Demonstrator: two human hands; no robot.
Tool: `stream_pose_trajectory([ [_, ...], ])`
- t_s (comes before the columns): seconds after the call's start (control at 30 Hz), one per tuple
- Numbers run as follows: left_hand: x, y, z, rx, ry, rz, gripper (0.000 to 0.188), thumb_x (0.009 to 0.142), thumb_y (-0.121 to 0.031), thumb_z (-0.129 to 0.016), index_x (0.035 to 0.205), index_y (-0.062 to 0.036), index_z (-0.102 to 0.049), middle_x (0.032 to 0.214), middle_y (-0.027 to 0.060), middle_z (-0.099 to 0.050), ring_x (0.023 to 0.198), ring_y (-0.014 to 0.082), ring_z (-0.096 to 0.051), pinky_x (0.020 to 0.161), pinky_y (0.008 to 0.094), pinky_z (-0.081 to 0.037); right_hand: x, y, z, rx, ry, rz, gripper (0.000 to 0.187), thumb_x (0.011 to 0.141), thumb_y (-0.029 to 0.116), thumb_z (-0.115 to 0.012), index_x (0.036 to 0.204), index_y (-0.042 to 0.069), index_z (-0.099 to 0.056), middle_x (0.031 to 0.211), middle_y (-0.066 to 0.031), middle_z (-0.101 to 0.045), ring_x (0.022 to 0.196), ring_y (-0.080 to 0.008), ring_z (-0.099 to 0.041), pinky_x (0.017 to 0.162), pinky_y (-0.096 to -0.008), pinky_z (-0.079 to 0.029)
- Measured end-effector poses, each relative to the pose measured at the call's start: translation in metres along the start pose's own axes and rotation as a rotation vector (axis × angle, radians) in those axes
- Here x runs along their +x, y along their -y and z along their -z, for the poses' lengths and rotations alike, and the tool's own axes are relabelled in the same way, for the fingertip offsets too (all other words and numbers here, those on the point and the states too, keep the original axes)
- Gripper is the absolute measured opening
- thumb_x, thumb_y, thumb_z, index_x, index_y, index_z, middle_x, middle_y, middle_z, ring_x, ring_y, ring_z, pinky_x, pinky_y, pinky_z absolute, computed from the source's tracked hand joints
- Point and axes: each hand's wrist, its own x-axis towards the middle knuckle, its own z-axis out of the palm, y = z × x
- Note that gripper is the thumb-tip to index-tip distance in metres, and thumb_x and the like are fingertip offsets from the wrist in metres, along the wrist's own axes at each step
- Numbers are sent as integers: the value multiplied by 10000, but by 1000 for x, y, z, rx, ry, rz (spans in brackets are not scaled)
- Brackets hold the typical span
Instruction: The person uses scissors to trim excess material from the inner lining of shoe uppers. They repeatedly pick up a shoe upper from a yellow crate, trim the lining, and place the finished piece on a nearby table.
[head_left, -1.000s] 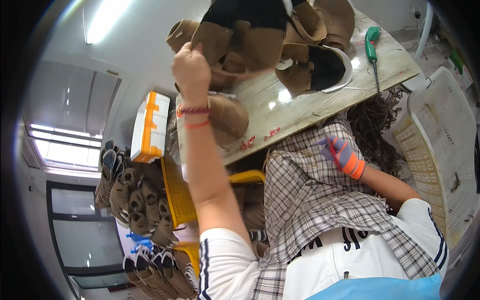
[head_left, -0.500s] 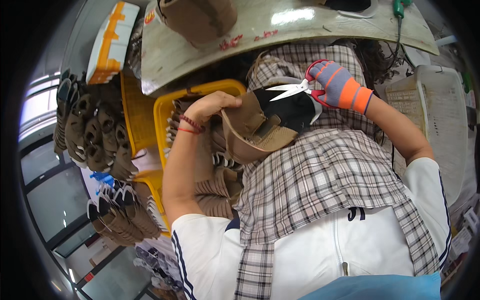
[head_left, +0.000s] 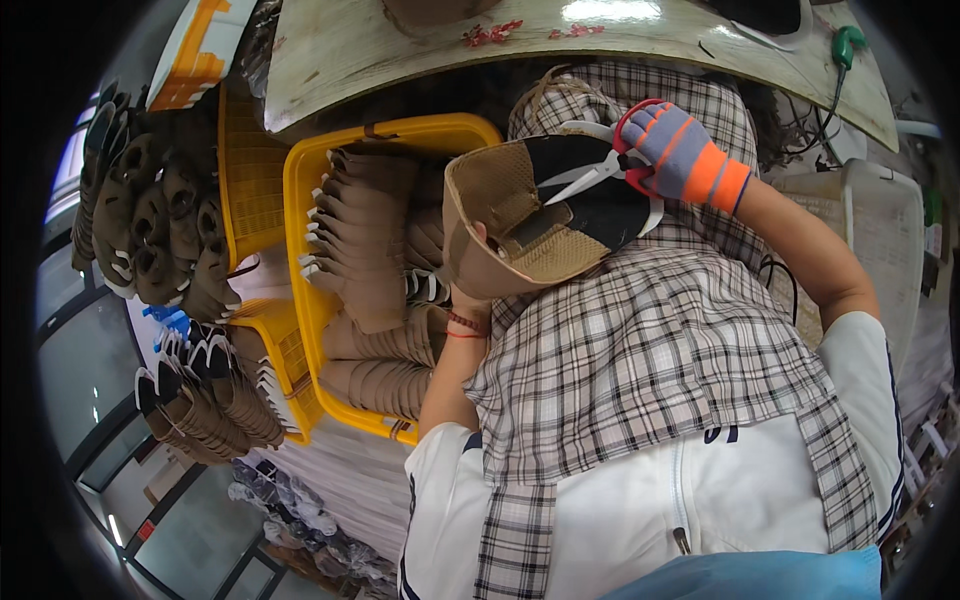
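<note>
Pale, glossy tabletop [head_left: 380, 60] spans the frame's top. Below, the gloved right hand [head_left: 680, 155] is wrapped round one pair of red-handled scissors [head_left: 592, 178], and the mostly hidden left hand [head_left: 467, 303] grips one brown shoe upper [head_left: 492, 188], mid-frame; beyond are three yellow baskets [head_left: 296, 210] at left, one white basket [head_left: 880, 205] at right and one green tool [head_left: 847, 46] upper right.

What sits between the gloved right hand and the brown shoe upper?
The red-handled scissors: in the head view, the right hand grips their handles and the blades reach over the black lining of the shoe upper.
</note>
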Motion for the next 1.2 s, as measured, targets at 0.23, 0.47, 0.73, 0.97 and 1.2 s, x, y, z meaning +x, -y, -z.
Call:
stream_pose_trajectory([
  [0.23, 29, 31, 112, 209, 213, -64, 400, 919, -301, -667, 1165, -7, -550, 1015, 35, -597, 885, 110, -564, 747, 246, -472, 17, 13, -5, -73, -9, -20, 368, 665, 234, -776, 983, 127, -624, 927, -62, -610, 871, -261, -595, 789, -372, -476],
  [0.47, 18, 30, 36, 259, -143, -156, 420, 991, -187, -541, 1391, -88, -456, 1378, 41, -495, 1199, 155, -510, 995, 326, -462, -5, 1, -7, -85, 22, -88, 332, 674, 250, -770, 940, 123, -616, 877, -68, -606, 822, -280, -595, 747, -367, -481],
  [0.73, 20, 15, 7, -42, -238, 31, 480, 995, -321, -520, 1413, -116, -406, 1379, 60, -482, 1230, 215, -501, 1003, 382, -468, 13, 11, -7, -58, -45, 21, 334, 685, 255, -768, 962, 126, -633, 856, -59, -631, 813, -260, -621, 731, -372, -505],
  [0.97, 21, 12, 5, -123, -215, 135, 500, 1006, -349, -482, 1439, -129, -363, 1438, 63, -416, 1271, 237, -461, 1036, 412, -439, 11, 9, -7, -25, 28, -88, 339, 683, 261, -759, 966, 118, -638, 825, -60, -643, 816, -253, -628, 757, -364, -503],
  [1.2, 16, 9, 2, 90, -172, 168, 512, 1022, -386, -417, 1456, -131, -326, 1471, 71, -376, 1308, 250, -421, 1068, 425, -402, 42, 36, 4, -157, 23, -13, 399, 662, 267, -764, 984, 69, -637, 880, -75, -651, 898, -254, -612, 811, -354, -464],
])
